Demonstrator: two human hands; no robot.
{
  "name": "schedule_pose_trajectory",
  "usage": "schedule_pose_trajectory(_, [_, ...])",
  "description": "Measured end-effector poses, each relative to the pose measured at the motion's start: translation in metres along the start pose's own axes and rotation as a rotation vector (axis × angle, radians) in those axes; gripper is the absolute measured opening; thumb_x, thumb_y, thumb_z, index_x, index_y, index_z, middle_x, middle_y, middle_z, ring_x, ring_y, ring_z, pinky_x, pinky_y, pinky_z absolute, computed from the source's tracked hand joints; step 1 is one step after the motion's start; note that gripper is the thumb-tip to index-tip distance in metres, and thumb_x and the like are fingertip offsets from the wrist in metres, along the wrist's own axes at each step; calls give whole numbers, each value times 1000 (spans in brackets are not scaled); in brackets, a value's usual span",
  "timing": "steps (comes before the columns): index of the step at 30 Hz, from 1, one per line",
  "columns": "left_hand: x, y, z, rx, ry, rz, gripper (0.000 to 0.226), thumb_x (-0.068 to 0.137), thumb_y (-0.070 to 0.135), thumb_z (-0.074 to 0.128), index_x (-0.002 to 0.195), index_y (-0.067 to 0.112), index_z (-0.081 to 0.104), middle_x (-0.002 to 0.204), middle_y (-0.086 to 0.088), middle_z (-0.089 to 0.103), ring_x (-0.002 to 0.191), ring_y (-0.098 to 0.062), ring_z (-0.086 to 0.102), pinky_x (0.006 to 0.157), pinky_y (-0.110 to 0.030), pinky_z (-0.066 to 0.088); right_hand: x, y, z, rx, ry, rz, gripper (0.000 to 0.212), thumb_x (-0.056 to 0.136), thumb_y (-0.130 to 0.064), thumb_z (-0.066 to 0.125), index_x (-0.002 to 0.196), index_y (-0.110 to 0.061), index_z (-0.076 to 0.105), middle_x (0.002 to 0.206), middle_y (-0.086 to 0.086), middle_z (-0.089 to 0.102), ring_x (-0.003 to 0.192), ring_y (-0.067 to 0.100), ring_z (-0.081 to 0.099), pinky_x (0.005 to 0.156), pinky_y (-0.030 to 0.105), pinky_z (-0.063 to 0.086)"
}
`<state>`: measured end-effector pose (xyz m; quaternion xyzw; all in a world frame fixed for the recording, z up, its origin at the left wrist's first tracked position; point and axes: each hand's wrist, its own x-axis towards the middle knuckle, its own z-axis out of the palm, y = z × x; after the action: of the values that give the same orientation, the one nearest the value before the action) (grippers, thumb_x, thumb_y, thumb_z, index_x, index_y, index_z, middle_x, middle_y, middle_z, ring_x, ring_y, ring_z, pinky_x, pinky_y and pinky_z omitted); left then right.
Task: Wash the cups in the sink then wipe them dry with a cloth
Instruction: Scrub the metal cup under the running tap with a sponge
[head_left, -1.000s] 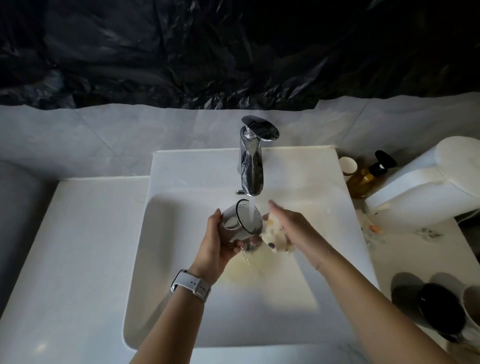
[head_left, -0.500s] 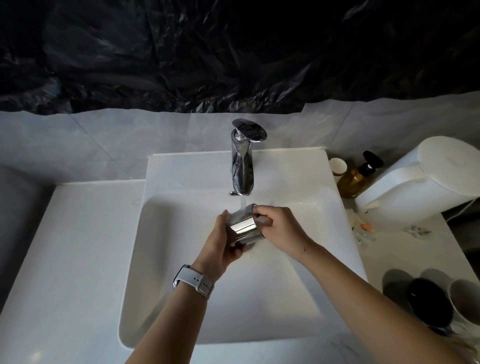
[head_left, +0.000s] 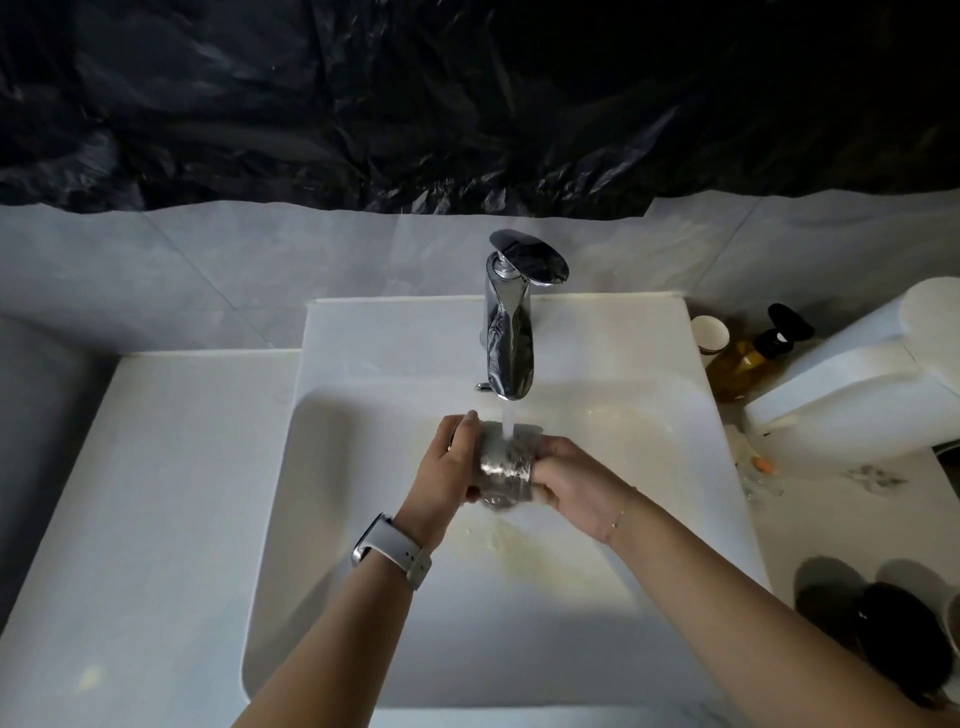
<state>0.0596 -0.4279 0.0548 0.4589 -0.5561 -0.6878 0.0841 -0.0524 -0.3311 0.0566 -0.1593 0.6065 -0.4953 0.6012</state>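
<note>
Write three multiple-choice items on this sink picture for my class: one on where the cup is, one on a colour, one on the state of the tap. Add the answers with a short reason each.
1. Where is the metal cup?
A. On the counter to the left
B. Held over the sink under the faucet
C. Beside the amber bottle

2. What colour is the watch strap on the left wrist?
A. White
B. Red
C. Black

3. What is the state of the tap?
A. Off
B. Running
C. Dripping only

Answers:
1 B: left hand and right hand grip the cup below the spout.
2 A: the strap is pale white.
3 B: a steady water stream falls onto the cup.
</note>
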Motion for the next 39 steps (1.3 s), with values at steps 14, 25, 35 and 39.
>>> schedule_pose_trajectory(14, [-25, -16, 23, -92, 130, 36, 36, 106, 40, 34, 104, 10, 54, 75, -6, 55, 48, -5, 51, 44, -18, 41, -21, -5, -3, -31, 91, 1, 32, 96, 3, 38, 82, 6, 67, 65, 11, 70, 59, 16, 69, 59, 22, 56])
schedule_pose_trajectory(25, [-13, 12, 10, -20, 31, 77, 30, 105, 36, 38, 102, 12, 56, 65, 3, 58, 49, -11, 55, 49, -20, 42, -41, -12, -21, -97, 91, -48, 40, 83, 23, 50, 117, 7, 62, 76, 1, 71, 60, 3, 62, 55, 12, 47])
schedule_pose_trajectory(35, [-18, 14, 5, -302, -69, -155, 42, 103, 43, 33, 83, 21, 63, 56, 3, 62, 48, -8, 56, 46, -17, 42, -58, -11, -69, -1093, 753, -418, 22, 90, -38, 62, 91, -20, 74, 76, 1, 71, 71, 22, 62, 56, 30, 44])
schedule_pose_trajectory(39, [-26, 10, 5, -295, -53, -181, 40, 102, 46, 35, 88, 20, 63, 59, 3, 63, 46, -8, 56, 45, -16, 42, -39, -13, -50, -1094, 749, -564, 21, 87, -32, 65, 84, -15, 78, 79, 5, 63, 76, 27, 52, 63, 32, 42])
